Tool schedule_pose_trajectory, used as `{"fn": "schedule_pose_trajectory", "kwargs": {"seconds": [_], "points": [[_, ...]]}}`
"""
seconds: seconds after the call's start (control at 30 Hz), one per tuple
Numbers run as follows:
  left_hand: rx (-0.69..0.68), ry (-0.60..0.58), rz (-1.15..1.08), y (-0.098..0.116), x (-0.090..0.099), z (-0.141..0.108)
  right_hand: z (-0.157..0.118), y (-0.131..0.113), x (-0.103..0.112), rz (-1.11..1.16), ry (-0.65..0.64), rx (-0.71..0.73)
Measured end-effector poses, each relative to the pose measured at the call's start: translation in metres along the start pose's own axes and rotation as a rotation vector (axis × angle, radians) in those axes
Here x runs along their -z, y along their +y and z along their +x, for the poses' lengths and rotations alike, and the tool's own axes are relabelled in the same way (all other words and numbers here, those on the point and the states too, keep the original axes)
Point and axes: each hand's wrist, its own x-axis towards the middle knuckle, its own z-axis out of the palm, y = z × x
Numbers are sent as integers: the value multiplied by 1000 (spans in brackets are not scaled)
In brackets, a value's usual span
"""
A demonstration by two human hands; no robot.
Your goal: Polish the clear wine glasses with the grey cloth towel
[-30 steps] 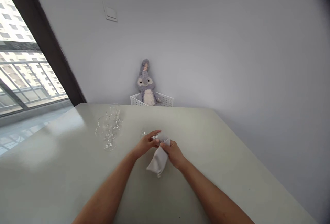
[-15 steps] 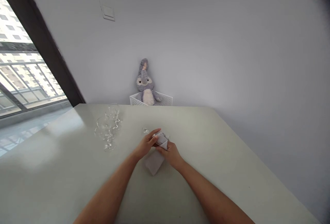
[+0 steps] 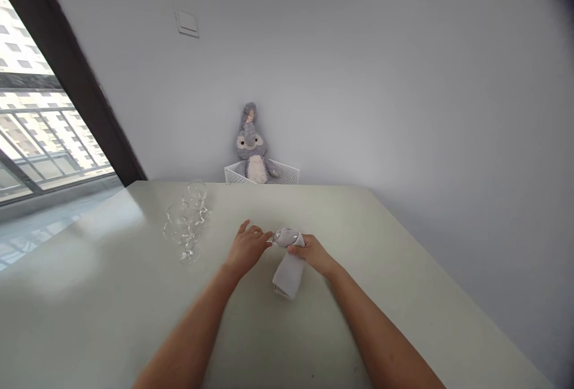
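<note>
A clear stemmed glass point(image 3: 274, 237) is lying sideways above the table, its stem pointing left and its bowl sitting wrapped inside a pale grey cloth point(image 3: 289, 275), whose folded end is hanging down toward the person in a soft, creased strip.

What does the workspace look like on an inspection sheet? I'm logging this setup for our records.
Surface: pale table, smooth, with window glare at its left.
Job's things: a stemmed glass, its bowl partly wrapped in a grey cloth whose end hangs toward the person; a cluster of stemmed glasses stands left of the hands.
Clutter: stuffed toy in a white basket beyond the far edge.
Grippers: right hand grips the cloth around the glass; left hand is at the stem, grip unclear.
Cables: nothing seen.
Surroundings: window at left, wall ahead, with a light switch.
</note>
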Motion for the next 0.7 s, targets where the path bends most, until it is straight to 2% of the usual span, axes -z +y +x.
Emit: {"fn": "schedule_pose_trajectory", "kwargs": {"seconds": [0.1, 0.2, 0.27, 0.33, 0.4, 0.47, 0.53, 0.6, 0.7], "points": [[41, -21, 4, -5, -1, -1, 0, -1, 18, 67, 23, -30], [140, 7, 17, -15, 2, -3, 2, -1, 37, 127, 268, 13], [214, 41, 24, -21, 2, -4, 1, -5, 43, 20, 427, 75], [260, 70, 26, -24, 1, -6, -1, -12, 39, -256, 502, 186], [273, 80, 34, -21, -1, -6, -6, -20, 24, -619, 470, 350], [243, 67, 43, -14, -3, -5, -10, -26, 1, -940, 333, 505], [144, 32, 55, -3, -3, -3, -12, -28, -21, -1146, 201, 581], [19, -3, 77, 8, -3, -1, -11, -25, -35, -1236, 181, 585], [-97, 4, 82, 19, -2, 0, -6, -20, -34, -1197, 273, 506]]}}
